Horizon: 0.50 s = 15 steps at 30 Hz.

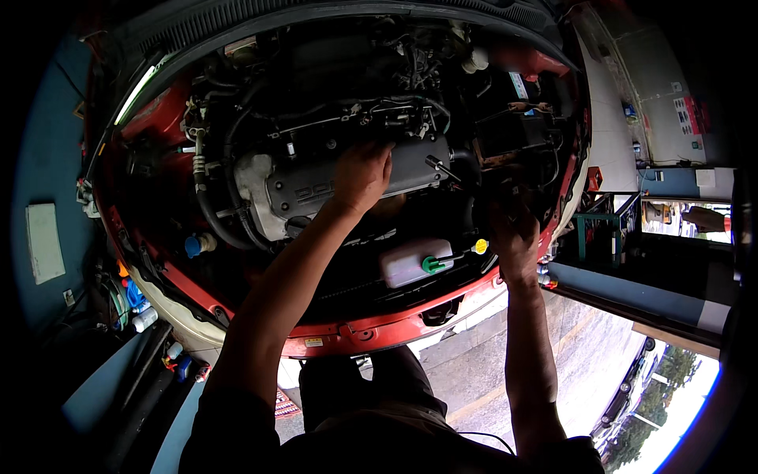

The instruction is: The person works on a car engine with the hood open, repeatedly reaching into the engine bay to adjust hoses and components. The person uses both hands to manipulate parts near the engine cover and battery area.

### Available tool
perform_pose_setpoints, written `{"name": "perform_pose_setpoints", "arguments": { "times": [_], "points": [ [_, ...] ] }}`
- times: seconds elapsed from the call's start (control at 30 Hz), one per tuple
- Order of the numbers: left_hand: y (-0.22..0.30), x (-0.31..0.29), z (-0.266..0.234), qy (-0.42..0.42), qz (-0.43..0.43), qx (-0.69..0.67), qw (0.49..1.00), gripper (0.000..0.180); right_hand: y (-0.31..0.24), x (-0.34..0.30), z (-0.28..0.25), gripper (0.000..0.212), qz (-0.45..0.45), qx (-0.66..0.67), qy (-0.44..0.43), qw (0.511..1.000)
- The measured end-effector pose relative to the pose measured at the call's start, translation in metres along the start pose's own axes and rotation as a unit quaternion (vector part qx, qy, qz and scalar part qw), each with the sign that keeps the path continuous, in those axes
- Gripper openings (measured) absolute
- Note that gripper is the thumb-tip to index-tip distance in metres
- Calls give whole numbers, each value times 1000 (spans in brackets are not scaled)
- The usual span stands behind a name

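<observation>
A red car's open engine bay [158, 118] fills the view; across its middle lies the grey valve cover [316, 186], long axis running left to right; the left hand [362, 175] rests on its far right part, fingers curled over the top edge, though whether they pinch anything I cannot tell; the right hand [513, 233] sits well to the right in shadow, grip unreadable; nearer, between the forearms, stand a white coolant reservoir [407, 265], its green cap [433, 265] and a yellow dipstick handle [480, 246]; black hoses crowd the cover's left end.
</observation>
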<state>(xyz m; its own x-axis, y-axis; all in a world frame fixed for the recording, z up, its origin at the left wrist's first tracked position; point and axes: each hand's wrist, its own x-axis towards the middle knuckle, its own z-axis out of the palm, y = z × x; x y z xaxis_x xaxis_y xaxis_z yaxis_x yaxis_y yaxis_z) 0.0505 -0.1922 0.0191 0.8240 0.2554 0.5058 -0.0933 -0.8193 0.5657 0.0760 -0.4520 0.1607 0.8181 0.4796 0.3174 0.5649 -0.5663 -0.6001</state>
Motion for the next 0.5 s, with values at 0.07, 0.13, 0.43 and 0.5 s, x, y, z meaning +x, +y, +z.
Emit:
{"name": "perform_pose_setpoints", "arguments": {
  "times": [0.07, 0.13, 0.43, 0.5],
  "points": [
    [-1, 30, 39, -52, -62, 94, 992, 22, -13, -8, -14, 23, 175, 115, -7, 978],
    [-32, 35, 52, -53, -106, 174, 978, 28, -27, -4, -17, 24, 321, 244, -39, 914],
    [-62, 34, 31, -154, -53, 115, 980, 32, 13, 43, 28, 30, 239, 219, -39, 945],
    [-49, 35, 24, -164, -43, 133, 976, 34, 12, 62, 48, 30, 197, 183, -75, 960]
  ]
}}
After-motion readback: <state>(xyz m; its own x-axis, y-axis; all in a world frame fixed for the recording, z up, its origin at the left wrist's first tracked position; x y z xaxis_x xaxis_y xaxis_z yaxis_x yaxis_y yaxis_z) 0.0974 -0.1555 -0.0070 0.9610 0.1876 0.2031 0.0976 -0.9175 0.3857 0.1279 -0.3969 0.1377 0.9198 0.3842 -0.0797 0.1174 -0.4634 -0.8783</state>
